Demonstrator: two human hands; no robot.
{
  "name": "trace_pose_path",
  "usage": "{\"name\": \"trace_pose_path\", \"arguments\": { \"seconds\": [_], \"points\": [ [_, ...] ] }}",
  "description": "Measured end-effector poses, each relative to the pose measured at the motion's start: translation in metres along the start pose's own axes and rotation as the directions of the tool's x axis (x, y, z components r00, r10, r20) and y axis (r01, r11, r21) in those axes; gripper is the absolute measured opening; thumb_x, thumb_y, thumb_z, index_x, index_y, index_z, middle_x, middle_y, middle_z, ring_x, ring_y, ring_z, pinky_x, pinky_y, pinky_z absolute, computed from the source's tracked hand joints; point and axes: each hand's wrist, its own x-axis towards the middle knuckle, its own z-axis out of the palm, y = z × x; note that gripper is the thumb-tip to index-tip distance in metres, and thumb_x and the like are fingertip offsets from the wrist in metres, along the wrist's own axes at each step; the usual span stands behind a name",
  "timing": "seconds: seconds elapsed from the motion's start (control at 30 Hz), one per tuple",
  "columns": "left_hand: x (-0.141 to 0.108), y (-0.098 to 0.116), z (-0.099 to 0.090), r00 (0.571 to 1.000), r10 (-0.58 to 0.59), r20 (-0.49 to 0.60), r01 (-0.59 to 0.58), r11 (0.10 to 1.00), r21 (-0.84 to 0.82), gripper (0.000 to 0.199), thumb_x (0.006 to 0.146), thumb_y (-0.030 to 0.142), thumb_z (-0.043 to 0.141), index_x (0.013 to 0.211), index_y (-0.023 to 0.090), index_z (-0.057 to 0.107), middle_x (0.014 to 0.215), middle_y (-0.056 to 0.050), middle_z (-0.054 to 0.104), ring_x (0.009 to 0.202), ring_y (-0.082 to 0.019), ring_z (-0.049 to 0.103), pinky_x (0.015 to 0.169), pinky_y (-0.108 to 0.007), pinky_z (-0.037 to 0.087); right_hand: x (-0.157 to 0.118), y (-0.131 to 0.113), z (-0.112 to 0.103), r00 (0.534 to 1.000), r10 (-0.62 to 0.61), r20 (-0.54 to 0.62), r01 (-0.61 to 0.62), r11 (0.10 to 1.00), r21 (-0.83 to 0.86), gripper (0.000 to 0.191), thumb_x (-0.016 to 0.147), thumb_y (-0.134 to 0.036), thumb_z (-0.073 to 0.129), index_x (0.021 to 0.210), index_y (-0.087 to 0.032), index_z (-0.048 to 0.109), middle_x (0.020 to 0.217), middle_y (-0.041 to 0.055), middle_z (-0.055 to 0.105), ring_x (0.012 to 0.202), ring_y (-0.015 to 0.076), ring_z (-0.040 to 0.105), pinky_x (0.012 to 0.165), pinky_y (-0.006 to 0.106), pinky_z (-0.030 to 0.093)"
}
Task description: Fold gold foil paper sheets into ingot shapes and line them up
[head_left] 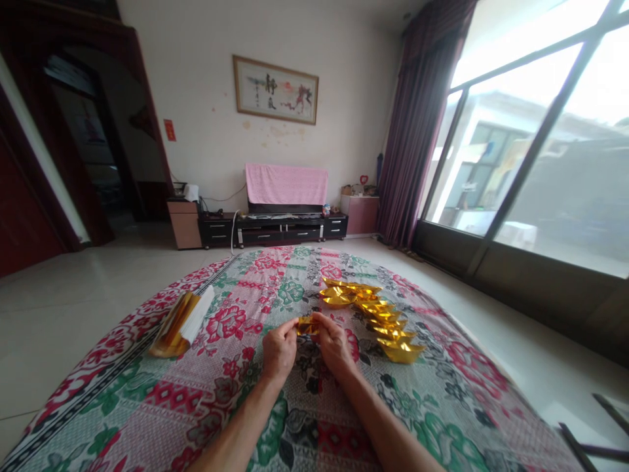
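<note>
A small piece of shiny gold foil paper is stretched between my two hands, just above the flowered cloth. My left hand pinches its left end, and my right hand pinches the right end. The fingertips cover both ends, so its full folded shape is hidden. To the right of my right hand lie several folded gold paper ingots, boat-shaped, in a line that bends left at the far end. Farther left is a stack of gold foil sheets with a white backing, curled over.
A patterned red, green and grey tablecloth covers the round table. Beyond stand a low black cabinet and a pink cloth draped over something. A large window is at the right, with dark metal legs below.
</note>
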Motion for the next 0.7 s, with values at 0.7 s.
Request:
{"name": "trace_pose_path", "arguments": {
  "seconds": [0.7],
  "points": [
    [0.001, -0.004, 0.000, 0.998, 0.017, -0.065, -0.018, 1.000, -0.006, 0.031, 0.076, 0.015, 0.043, 0.093, 0.019, 0.070, 0.092, -0.004, 0.071, 0.084, -0.017, 0.067, 0.082, -0.028, 0.052, -0.002, -0.012, 0.001, 1.000, 0.008, -0.028, -0.010, 0.998, -0.061, 0.033, 0.075, -0.032, 0.048, 0.097, -0.016, 0.067, 0.085, 0.0052, 0.069, 0.068, 0.0164, 0.062, 0.059, 0.026, 0.054]
  ]
}}
